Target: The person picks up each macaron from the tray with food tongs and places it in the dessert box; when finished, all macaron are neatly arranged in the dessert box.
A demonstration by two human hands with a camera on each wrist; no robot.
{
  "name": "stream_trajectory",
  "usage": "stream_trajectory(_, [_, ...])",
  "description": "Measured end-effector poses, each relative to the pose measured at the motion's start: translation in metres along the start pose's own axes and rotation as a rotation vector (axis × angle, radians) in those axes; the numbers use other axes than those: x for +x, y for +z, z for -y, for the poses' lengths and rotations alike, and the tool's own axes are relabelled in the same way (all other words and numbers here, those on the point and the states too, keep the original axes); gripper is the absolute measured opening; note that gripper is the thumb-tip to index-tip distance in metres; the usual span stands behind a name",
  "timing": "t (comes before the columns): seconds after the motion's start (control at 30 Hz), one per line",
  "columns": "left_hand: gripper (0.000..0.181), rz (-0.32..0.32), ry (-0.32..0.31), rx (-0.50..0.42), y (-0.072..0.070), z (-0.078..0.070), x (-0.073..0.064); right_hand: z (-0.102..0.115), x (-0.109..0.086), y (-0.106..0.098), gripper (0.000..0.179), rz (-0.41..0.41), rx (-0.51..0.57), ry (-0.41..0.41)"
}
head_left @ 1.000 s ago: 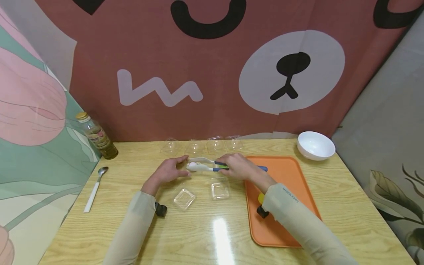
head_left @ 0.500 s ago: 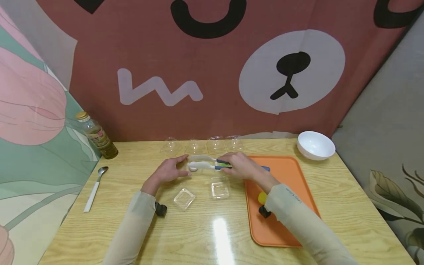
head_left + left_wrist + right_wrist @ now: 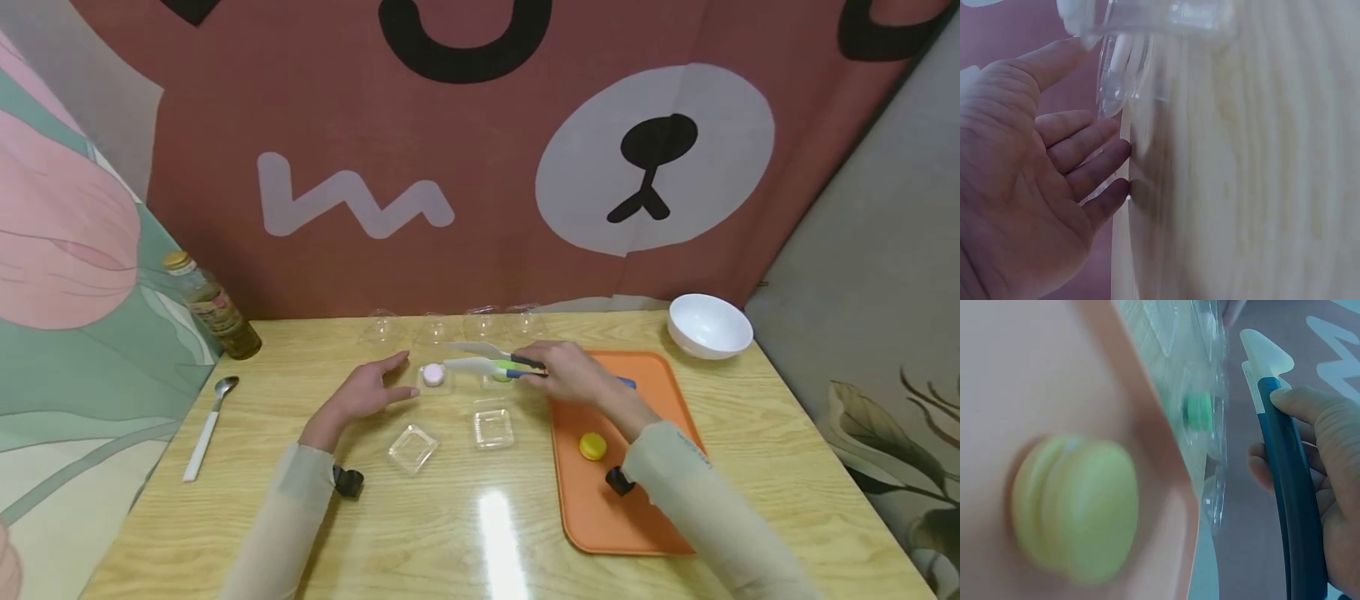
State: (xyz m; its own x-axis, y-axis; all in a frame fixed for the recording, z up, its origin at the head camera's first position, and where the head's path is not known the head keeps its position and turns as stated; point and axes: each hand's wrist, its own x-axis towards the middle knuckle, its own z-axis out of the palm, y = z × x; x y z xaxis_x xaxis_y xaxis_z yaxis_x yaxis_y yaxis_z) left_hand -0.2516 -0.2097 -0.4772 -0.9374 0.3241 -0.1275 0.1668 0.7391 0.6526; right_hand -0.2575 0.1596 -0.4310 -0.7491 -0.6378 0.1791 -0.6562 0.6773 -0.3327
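Note:
My right hand (image 3: 573,379) grips a pair of blue-handled kitchen tongs (image 3: 480,365) with pale tips. The tips stand apart with nothing between them, over the table between two small clear boxes. A pale pink macaron (image 3: 433,374) sits in the left box. Partly behind the tongs, a green macaron (image 3: 1200,411) sits in the box to its right. Beside the pink macaron's box, my left hand (image 3: 358,393) has thumb and forefinger spread, and its fingers (image 3: 1094,147) hold nothing. On the orange tray (image 3: 622,533) lies a yellow macaron (image 3: 592,446), below my right wrist.
Two more clear boxes, a tilted one (image 3: 413,448) and a straight one (image 3: 492,428), stand nearer me. Several clear containers (image 3: 482,323) line the back edge. A white bowl (image 3: 709,326) is back right; an oil bottle (image 3: 225,321) and a spoon (image 3: 204,442) are left.
The tongs have come away from the pink macaron, which stays in its box, and moved right with my right hand. My left hand has drawn back slightly left. The yellow macaron is more exposed.

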Motion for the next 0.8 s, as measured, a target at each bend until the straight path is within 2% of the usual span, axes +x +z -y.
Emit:
stream_trajectory(0.2, [0.081, -0.017, -0.013, 0.028, -0.007, 0.007, -0.021, -0.009, -0.022, -0.013, 0.042, -0.042, 0.002, 0.034])
stream_trajectory(0.37, [0.082, -0.021, -0.023, 0.086, -0.007, 0.004, -0.043, -0.018, -0.045, -0.023, 0.043, -0.075, 0.014, 0.069])
stream_trajectory(0.5, [0.084, -0.007, -0.033, 0.095, -0.002, -0.003, -0.057, -0.027, -0.065, -0.029, 0.042, -0.117, -0.013, 0.097])
stream_trajectory(0.67, [0.090, 0.018, -0.053, 0.083, 0.007, -0.017, -0.071, -0.034, -0.089, -0.033, 0.040, -0.177, -0.061, 0.085])
stream_trajectory(0.8, [0.100, 0.030, -0.061, 0.095, 0.011, -0.029, -0.084, -0.034, -0.105, -0.039, 0.038, -0.166, -0.075, 0.113])
